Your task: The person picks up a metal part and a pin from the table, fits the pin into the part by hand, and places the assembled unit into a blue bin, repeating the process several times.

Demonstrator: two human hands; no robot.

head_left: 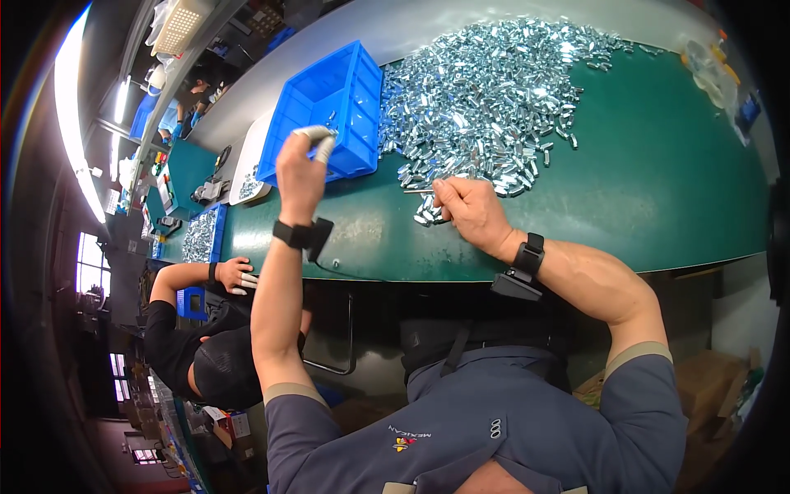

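Observation:
My left hand (303,169), with pale covers on its fingertips, reaches over the near side of the blue plastic bin (360,123). Thumb and forefinger curl together in a pinch; whatever is between their tips is too small to make out. A few small metal pieces (332,119) show inside the bin beside those fingertips. My right hand (473,210) is closed around a thin metal rod (418,191) that points left. It is just above the near edge of a large heap of shiny short metal parts (485,99), with several loose ones under the hand.
A green tabletop (634,181) carries the heap. Left of the bin are a white tray (249,156) and a blue crate of metal parts (200,237). A co-worker in a dark cap (226,370) sits at my left. Plastic bags (712,74) lie at the far right.

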